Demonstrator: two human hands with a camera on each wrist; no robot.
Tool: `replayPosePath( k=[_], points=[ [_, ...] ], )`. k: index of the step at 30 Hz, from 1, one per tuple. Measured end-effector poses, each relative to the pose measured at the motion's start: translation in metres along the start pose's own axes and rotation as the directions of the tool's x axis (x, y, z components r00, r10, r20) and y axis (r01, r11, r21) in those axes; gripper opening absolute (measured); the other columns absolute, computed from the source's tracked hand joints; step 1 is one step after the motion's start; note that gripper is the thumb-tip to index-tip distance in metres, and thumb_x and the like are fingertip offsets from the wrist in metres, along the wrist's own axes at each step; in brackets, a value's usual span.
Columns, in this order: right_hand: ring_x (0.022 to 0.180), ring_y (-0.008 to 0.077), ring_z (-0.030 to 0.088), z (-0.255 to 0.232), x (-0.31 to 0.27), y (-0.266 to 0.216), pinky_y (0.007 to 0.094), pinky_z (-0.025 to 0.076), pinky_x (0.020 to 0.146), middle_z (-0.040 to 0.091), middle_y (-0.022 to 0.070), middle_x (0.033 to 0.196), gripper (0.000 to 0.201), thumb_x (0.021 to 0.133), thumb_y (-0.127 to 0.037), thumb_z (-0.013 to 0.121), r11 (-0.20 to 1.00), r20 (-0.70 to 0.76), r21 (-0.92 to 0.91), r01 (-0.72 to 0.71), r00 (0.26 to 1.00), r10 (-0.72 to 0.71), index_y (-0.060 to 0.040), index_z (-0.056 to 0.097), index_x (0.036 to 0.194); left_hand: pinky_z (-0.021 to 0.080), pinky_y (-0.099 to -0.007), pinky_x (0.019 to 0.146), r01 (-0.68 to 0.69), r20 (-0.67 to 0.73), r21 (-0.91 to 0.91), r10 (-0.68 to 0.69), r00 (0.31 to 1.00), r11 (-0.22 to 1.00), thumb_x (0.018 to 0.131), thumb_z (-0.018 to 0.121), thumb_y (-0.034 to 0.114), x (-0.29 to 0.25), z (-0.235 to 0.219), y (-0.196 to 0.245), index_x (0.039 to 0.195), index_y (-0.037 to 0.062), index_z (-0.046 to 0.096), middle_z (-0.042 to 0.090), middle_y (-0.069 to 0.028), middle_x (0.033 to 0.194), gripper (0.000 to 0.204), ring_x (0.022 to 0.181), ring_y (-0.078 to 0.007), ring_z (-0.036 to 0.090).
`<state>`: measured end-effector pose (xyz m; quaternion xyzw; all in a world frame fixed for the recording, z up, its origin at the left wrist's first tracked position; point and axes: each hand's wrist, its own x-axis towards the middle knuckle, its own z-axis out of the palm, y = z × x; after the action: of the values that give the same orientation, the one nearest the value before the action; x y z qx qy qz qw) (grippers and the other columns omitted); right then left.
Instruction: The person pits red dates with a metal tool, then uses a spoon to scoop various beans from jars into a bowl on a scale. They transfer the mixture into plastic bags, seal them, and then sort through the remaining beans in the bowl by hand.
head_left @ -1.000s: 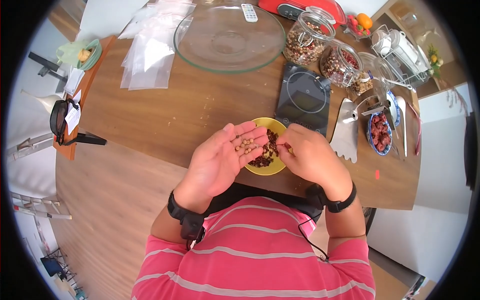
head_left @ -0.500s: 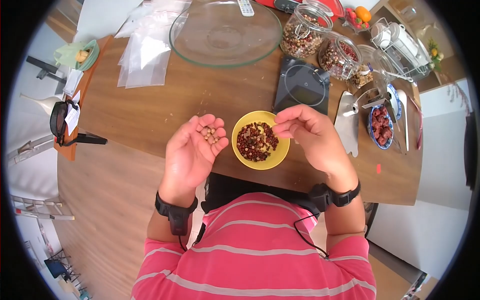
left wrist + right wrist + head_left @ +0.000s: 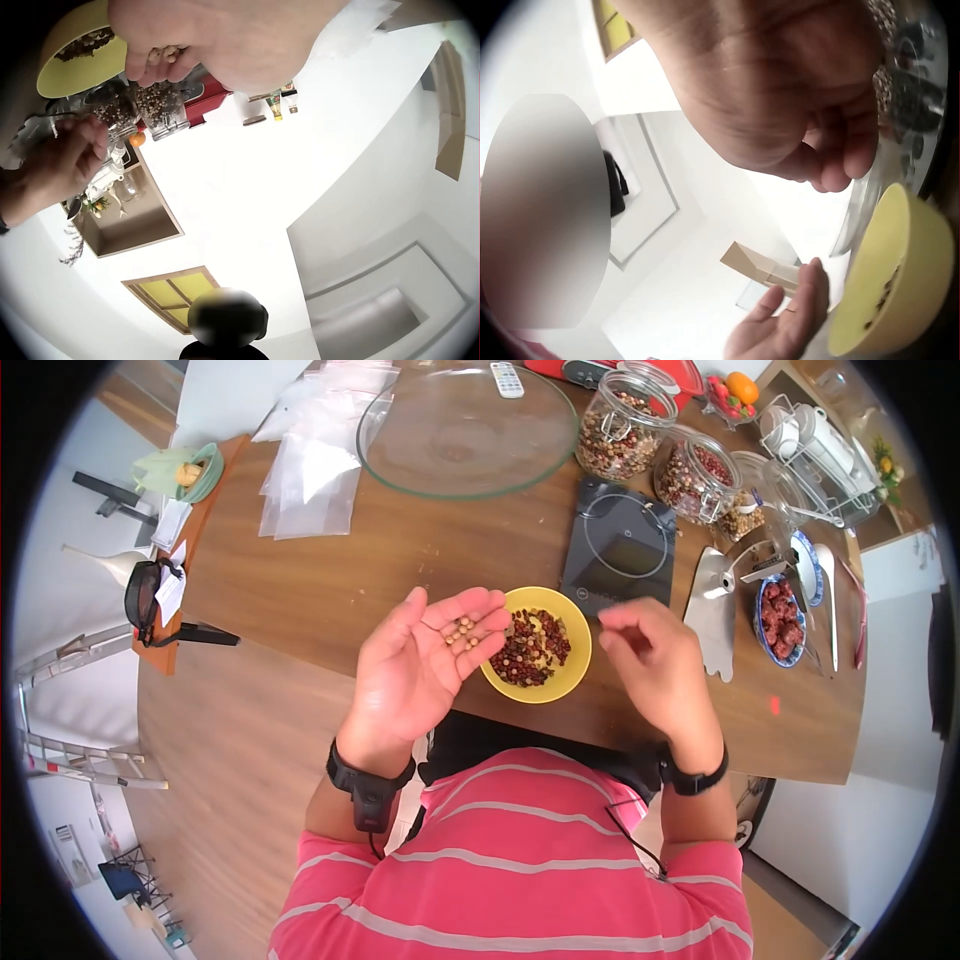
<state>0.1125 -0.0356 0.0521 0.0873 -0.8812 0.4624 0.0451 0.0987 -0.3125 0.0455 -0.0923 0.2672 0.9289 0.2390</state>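
Note:
My left hand (image 3: 420, 655) is held palm up at the yellow bowl's left side, its fingers fairly straight and overlapping the rim in the head view. Several small tan round seeds (image 3: 460, 632) lie on the fingers, also visible in the left wrist view. The yellow bowl (image 3: 575, 680) stands near the table's front edge and contains dark red and brown seeds (image 3: 535, 650) with a few tan ones among them. To the bowl's right, my right hand (image 3: 665, 675) hovers with loosely bent fingers, slightly blurred; nothing shows between the fingertips.
Behind the bowl lies a black induction hob (image 3: 620, 545). Glass jars (image 3: 620, 440) of mixed seeds stand at the back right. A large glass dish (image 3: 465, 435) and clear plastic bags (image 3: 315, 485) occupy the back. On the right are a metal scraper (image 3: 710, 620) and a blue-rimmed dish (image 3: 795, 660).
My right hand has left the bowl's right edge and moved rightward. The left hand drew away leftward, then returned to the bowl's left rim, its fingers straighter, seeds still on it.

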Motion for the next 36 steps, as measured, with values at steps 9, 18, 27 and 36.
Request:
replayPosePath(
  k=[9,18,27,36],
  points=[
    [0.082,0.0327,0.068,0.021,-0.037,0.035,0.0445,0.056,0.07,0.064,0.01,0.09,0.017,0.083,-0.019,0.078,0.935,0.144,-0.31,0.171,0.981,-0.132,-0.0077,0.072,0.095,0.056,-0.0382,0.092,0.097,0.115,0.089,-0.107,0.988,0.991,0.11,0.045,0.04,0.043,0.032,0.003,0.12,-0.0048,0.06,0.065,-0.0197,0.121,0.049,0.104,-0.0276,0.066],
    [0.079,0.0312,0.068,0.027,-0.049,0.057,0.0443,0.056,0.067,0.061,0.0097,0.085,0.013,0.087,-0.02,0.07,0.931,0.099,-0.274,0.24,0.97,-0.221,-0.0083,0.066,0.083,0.03,-0.0229,0.047,0.121,0.231,0.649,-0.346,0.909,0.751,0.109,0.048,0.042,0.179,0.193,-0.027,0.078,0.0168,0.046,0.044,0.0044,0.069,0.04,0.057,-0.0076,0.038],
    [0.101,0.0345,0.063,0.004,-0.076,0.077,0.0442,0.053,0.087,0.06,0.0146,0.104,0.018,0.09,-0.017,0.069,0.977,0.198,-0.039,0.211,0.96,-0.199,-0.0035,0.065,0.102,0.052,-0.0319,0.068,-0.118,0.263,0.843,-0.21,0.942,0.526,0.103,0.056,0.053,0.319,0.32,-0.108,0.088,0.0083,0.058,0.059,-0.0025,0.082,0.047,0.074,-0.0176,0.059],
    [0.104,0.0334,0.061,0.002,-0.085,0.087,0.0434,0.052,0.092,0.061,0.0141,0.107,0.02,0.09,-0.017,0.069,0.962,0.201,0.053,0.268,0.941,-0.273,-0.0029,0.067,0.103,0.054,-0.049,0.1,-0.081,0.178,0.95,-0.312,0.933,0.3,0.101,0.046,0.069,0.328,0.351,-0.145,0.14,-0.0043,0.051,0.056,-0.0142,0.124,0.083,0.113,-0.0253,0.058]
  ],
)
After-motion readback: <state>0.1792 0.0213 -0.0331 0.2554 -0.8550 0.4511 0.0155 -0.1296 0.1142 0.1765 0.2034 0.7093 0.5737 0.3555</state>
